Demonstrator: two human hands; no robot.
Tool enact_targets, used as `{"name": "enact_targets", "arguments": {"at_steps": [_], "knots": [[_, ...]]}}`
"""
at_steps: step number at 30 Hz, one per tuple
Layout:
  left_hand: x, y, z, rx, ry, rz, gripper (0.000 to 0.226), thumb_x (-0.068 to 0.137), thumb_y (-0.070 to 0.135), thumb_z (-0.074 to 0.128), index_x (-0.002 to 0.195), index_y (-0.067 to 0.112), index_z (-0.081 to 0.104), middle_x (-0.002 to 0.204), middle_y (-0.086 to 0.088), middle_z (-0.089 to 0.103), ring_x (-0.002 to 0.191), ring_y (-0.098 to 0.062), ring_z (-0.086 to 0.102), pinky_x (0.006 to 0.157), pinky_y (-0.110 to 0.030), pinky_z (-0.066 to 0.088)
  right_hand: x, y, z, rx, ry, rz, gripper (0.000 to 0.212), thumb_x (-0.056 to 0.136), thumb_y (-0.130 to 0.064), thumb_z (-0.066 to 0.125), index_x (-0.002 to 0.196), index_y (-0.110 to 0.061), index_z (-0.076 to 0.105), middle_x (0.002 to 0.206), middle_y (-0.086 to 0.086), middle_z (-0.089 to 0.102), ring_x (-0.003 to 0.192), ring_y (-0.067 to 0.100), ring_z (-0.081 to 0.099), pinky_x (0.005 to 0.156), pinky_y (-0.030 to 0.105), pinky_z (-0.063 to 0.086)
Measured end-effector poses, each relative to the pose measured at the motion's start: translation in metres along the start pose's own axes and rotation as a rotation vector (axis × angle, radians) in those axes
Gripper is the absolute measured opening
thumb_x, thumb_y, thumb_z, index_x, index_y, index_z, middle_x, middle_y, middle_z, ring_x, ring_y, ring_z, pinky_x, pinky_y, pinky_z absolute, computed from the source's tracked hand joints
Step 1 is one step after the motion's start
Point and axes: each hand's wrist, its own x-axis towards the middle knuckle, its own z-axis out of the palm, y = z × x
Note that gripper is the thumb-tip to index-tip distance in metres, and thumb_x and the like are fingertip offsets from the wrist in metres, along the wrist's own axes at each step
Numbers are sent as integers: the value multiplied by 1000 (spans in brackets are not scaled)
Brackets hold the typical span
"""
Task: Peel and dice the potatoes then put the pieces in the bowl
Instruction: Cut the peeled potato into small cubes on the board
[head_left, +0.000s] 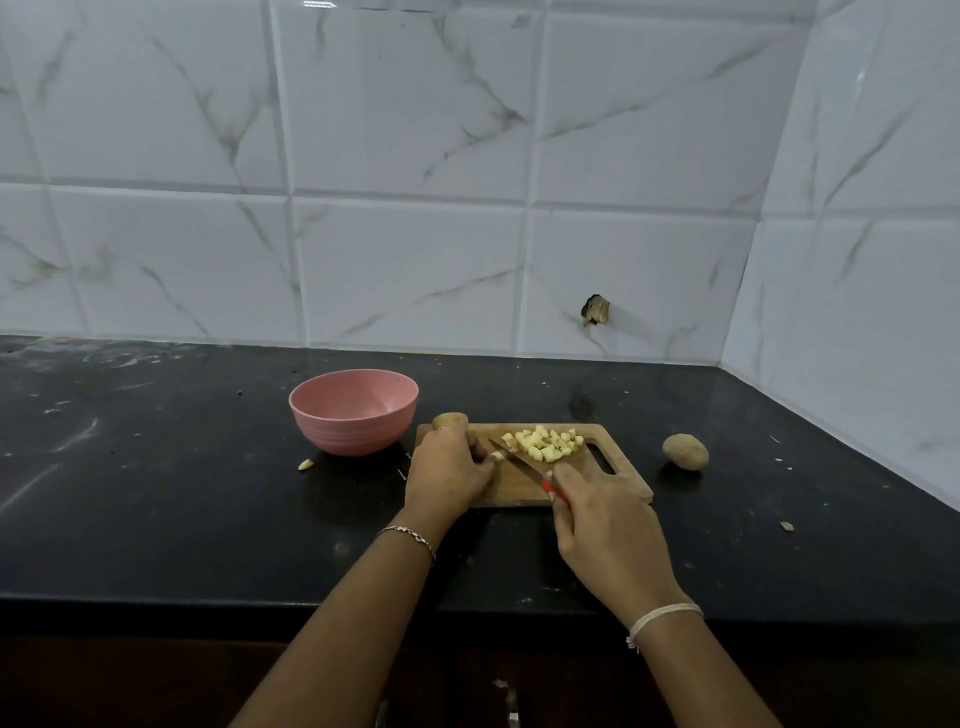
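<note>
A black countertop (156, 467), smeared with pale streaks and dotted with small specks, runs into a corner. 2 walls of white tiles (405, 260) with grey marble veins rise behind it. 1 tile has a broken, dark hole (596, 310) just above the counter.

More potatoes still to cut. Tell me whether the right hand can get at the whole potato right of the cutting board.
Probably yes: bare counter lies between the right hand and that potato, though it grips the knife now.

Pink bowl (353, 410); black counter (156, 493); white grey-veined tiles (405, 270); red-handled knife (524, 465); pale yellow dice (545, 444).
</note>
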Motion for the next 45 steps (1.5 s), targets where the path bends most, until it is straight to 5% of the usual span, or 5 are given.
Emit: {"name": "enact_targets", "arguments": {"at_steps": [12, 17, 33, 45], "knots": [[1, -1, 0, -16, -14, -1, 19, 84, 27, 71, 74, 23, 55, 79, 12, 60, 78, -5, 51, 67, -20, 37, 5, -5, -4, -20, -60, -78, 17, 100, -28, 47, 114, -28, 56, 91, -7, 61, 79, 7, 54, 69, 21, 44], [-1, -2, 0, -20, -18, -17, 28, 85, 28, 70, 66, 27, 50, 70, 13, 57, 70, -3, 51, 53, -14, 31, 6, -7, -3, -55, -95, -78, 19, 98, -25, 49, 117, -28, 54, 93, -5, 62, 83, 11, 56, 72, 26, 48], [3, -4, 4, 2, 19, -44, 17, 82, 36, 73, 77, 23, 64, 82, 8, 67, 83, -12, 62, 74, -30, 52, -3, -9, -3, -33, -42, 6, 25, 100, -29, 46, 125, -31, 46, 89, -8, 58, 75, 8, 55, 65, 23, 49], [4, -3, 5, 20, 25, -32, 12, 85, 36, 69, 88, 24, 69, 80, 13, 62, 77, -7, 55, 67, -26, 43, 3, -12, -3, -93, -103, -84, 20, 99, -23, 47, 118, -29, 49, 91, -6, 60, 82, 11, 57, 72, 29, 52]]}}
